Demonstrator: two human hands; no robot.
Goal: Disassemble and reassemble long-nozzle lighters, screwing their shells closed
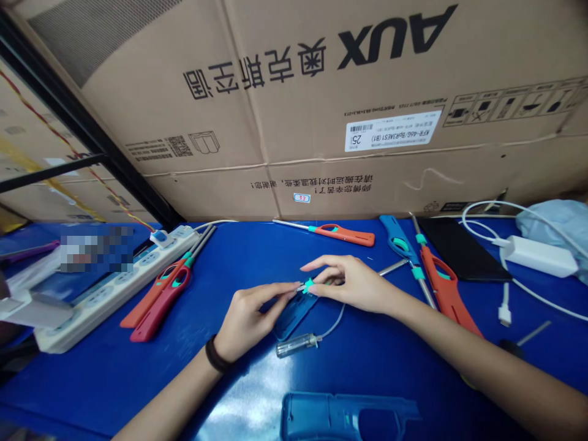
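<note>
**Both grips closed on a small teal collar**

Your left grip (250, 321), with the dark wristband (217, 355), was clenched, its fingertips (290, 289) pinching a small teal collar (309, 286) on a short metal tip. Your right grip (351, 285) closed on the same collar from the other side, with its forefinger stretched out above. The collar sat just over a blue lighter shell (294, 316), which lay at a slant on the table (92, 392) beneath your fingers. A thin clear hose (334, 321) curved up toward your hands from a small clear canister (294, 346) lying just below them. Beyond your right grip lay a metal rod (392, 267), then a blue lighter (397, 237) and an orange lighter (445, 291) side by side. An orange lighter (342, 234) lay farther back. To your left, two red lighters (158, 303) rested against a white power strip (114, 291). A second blue shell (340, 416) lay near the table's front edge. At the far right were a black phone (459, 248) and a white charger (535, 256), and a large cardboard box (275, 110) stood behind everything.
</note>
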